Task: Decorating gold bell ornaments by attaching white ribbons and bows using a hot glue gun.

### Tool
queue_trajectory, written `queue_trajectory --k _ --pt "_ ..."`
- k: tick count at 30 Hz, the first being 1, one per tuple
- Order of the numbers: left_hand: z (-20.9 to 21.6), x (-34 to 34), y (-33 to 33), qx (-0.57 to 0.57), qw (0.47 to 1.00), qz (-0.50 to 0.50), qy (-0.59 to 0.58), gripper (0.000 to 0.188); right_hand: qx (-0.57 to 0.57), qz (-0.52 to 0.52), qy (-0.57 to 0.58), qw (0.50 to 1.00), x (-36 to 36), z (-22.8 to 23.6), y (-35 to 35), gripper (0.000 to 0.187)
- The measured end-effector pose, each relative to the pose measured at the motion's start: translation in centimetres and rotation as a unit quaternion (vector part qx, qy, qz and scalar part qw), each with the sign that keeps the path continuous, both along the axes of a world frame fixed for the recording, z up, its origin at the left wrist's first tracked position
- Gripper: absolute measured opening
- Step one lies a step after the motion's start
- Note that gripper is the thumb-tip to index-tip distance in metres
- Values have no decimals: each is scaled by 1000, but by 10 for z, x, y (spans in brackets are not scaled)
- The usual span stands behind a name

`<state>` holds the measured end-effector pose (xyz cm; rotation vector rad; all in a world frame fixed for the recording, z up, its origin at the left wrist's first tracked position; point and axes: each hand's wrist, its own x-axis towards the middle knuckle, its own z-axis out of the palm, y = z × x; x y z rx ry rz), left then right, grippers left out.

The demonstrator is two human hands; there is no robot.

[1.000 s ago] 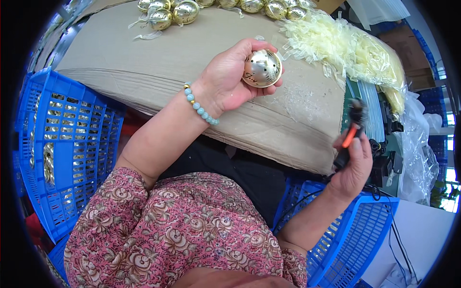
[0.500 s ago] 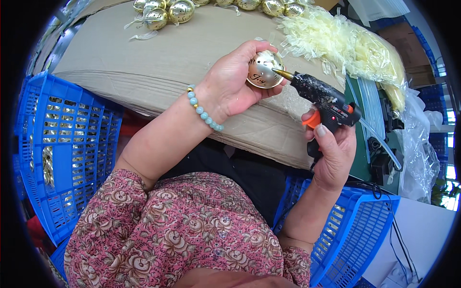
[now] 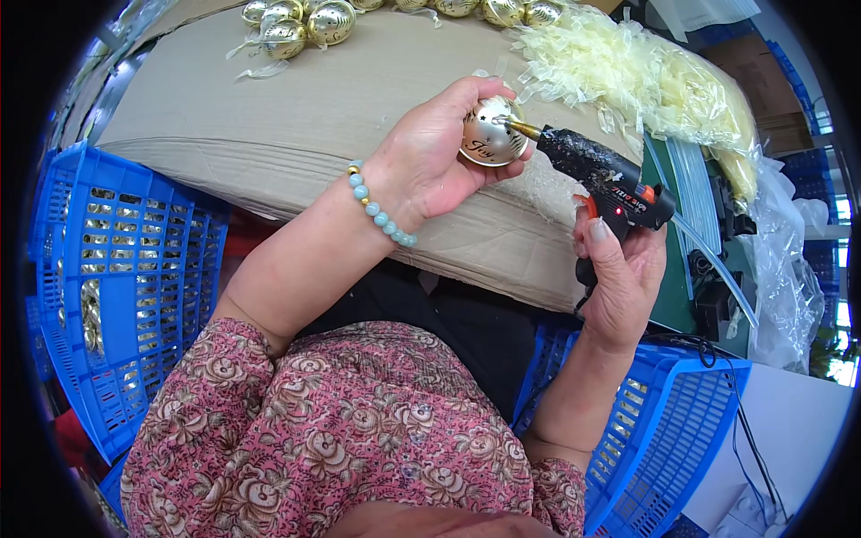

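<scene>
My left hand is closed round a gold ball ornament with dark lettering and small stars, held above the cardboard. In my right hand is a black glue gun, its handle gripped and its trigger covered by my fingers. The brass nozzle reaches the upper part of the ornament and appears to touch it. A clear glue stick sticks out of the gun's rear end.
More gold ornaments lie at the far edge of the cardboard. Pale yellow ribbon loops are heaped at far right, beside several clear glue sticks. Blue crates stand left, and another blue crate stands right.
The glue gun's body has turned slightly and its trigger is now pulled in under my fingers. The nozzle stays by the ornament, while the left hand barely moves.
</scene>
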<state>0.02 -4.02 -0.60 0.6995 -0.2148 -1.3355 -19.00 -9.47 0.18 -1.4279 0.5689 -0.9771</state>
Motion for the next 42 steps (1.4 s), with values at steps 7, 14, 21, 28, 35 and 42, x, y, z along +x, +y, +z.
queue_trajectory --k 7,14,21,28,35,42 --pt "1 0 1 9 1000 18 15 21 11 3 -19 1000 -6 0 -3 45" --pt "-2 2 2 5 1000 2 2 23 29 24 8 999 -7 0 -6 46" --pt "-2 5 6 -4 1000 -12 -3 24 67 52 -9 996 -4 0 -6 44" --pt "-1 11 11 -19 999 -30 -18 22 87 73 -22 993 -2 -1 -8 40" --pt "-2 13 13 -19 999 -24 -31 23 107 87 -22 990 2 0 -8 42" --pt "-8 18 13 -27 999 -19 -32 23 140 118 24 983 1 5 -16 41"
